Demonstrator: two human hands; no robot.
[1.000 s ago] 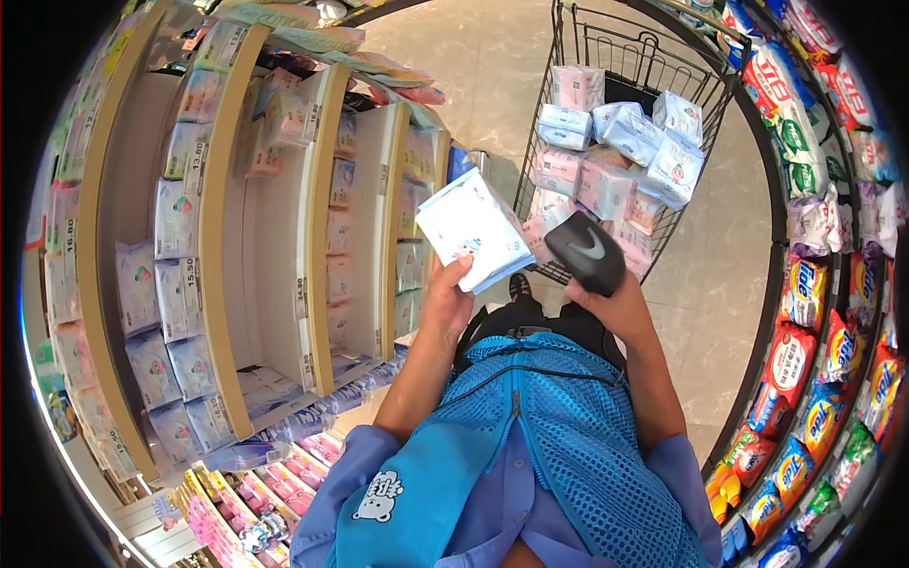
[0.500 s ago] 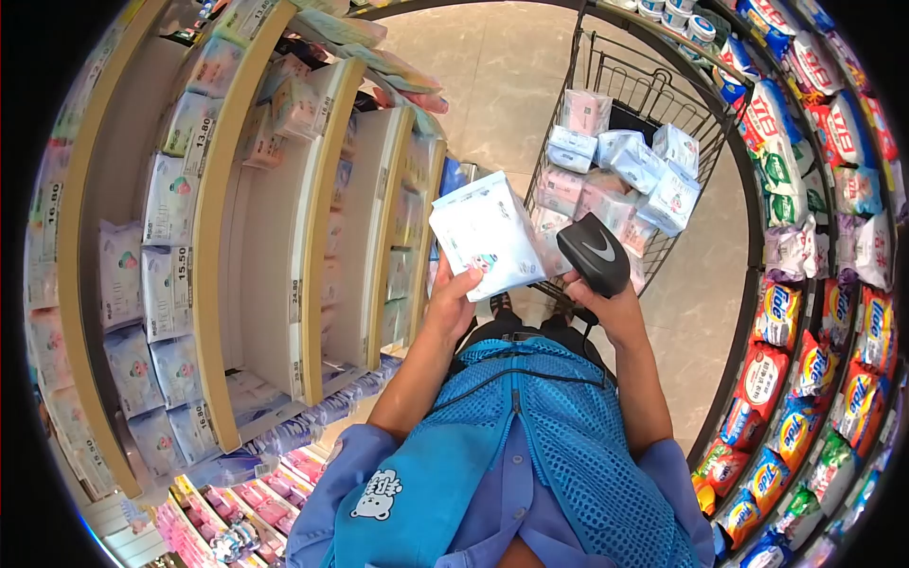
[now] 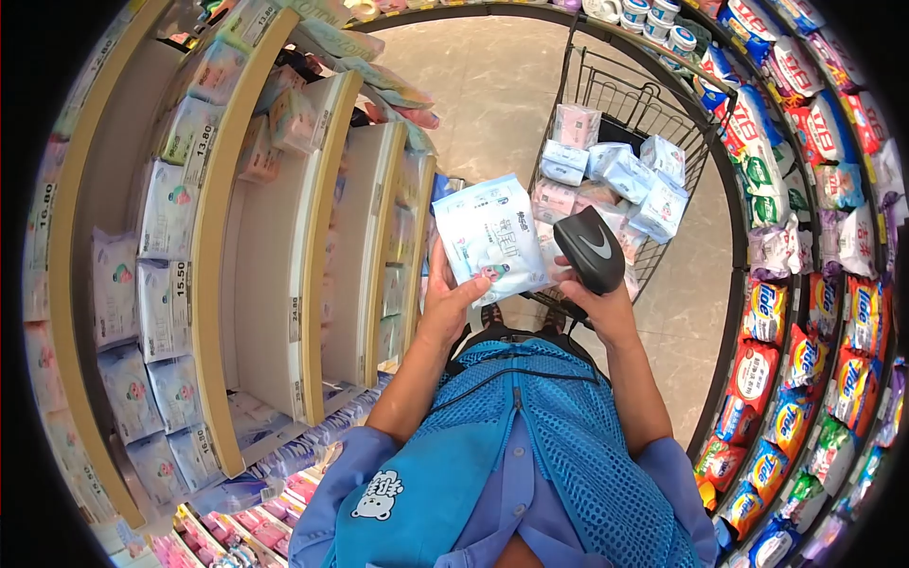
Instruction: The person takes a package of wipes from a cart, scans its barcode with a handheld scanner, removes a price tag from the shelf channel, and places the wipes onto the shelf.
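My left hand (image 3: 451, 292) grips a white and pale-blue soft package (image 3: 488, 232) by its lower left side, the thumb lying on its printed front. The printed face is turned up toward me. In my right hand (image 3: 598, 308) is a black handheld barcode scanner (image 3: 589, 249), its head just right of the package. Beyond both hands stands a black wire shopping cart (image 3: 653, 85) with several pink packs (image 3: 577, 124) and light-blue packs (image 3: 660, 210) piled inside.
On the left, shelves (image 3: 213, 284) with price labels hold similar soft packs (image 3: 169, 210). Curving along the right are shelves of detergent bags (image 3: 765, 308). White tubs (image 3: 682, 40) stand at the far right. Tiled floor (image 3: 473, 85) shows around the cart.
The package has tilted so that more of its printed front faces me. The scanner has shifted slightly left, and the view has moved a little.
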